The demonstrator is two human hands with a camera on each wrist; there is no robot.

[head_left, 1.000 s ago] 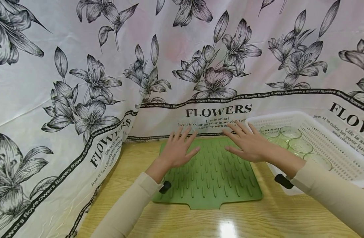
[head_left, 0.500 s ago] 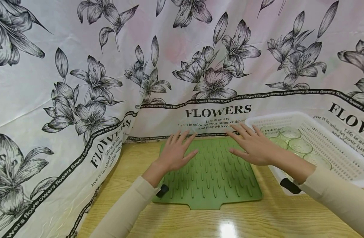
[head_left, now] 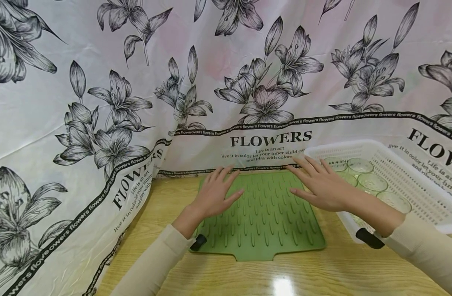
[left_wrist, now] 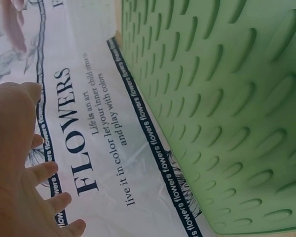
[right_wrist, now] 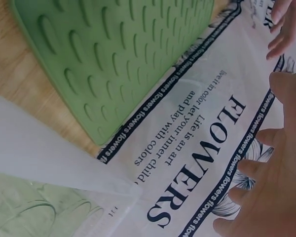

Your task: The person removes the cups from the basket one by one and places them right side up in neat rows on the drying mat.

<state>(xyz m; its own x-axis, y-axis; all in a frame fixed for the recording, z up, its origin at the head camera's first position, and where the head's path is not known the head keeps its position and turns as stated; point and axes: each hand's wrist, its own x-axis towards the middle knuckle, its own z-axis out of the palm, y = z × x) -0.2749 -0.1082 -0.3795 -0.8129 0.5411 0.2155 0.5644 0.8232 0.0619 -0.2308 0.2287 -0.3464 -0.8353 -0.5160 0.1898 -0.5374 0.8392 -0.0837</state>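
Note:
A green drying mat [head_left: 263,218] with raised oval ridges lies on the wooden table. My left hand [head_left: 215,192] is held over its left part, fingers spread and holding nothing. Over the mat's right edge and the near left corner of a white basket, my right hand [head_left: 322,185] is likewise spread, with nothing in it. Several greenish clear glasses [head_left: 372,181] stand inside the white plastic basket [head_left: 425,181]. In the left wrist view the left hand [left_wrist: 19,163] appears apart from the mat; the right wrist view shows the right hand [right_wrist: 271,177] beyond the basket wall.
A white curtain [head_left: 196,102] printed with black flowers hangs behind the table and along the left side. Bare wooden table [head_left: 211,275] shows in front of the mat. A black wrist strap piece [head_left: 369,238] sits below the right wrist.
Both hands have drawn slightly back toward the body and apart, the left to the left and the right to the right. The mat, basket and glasses have stayed put.

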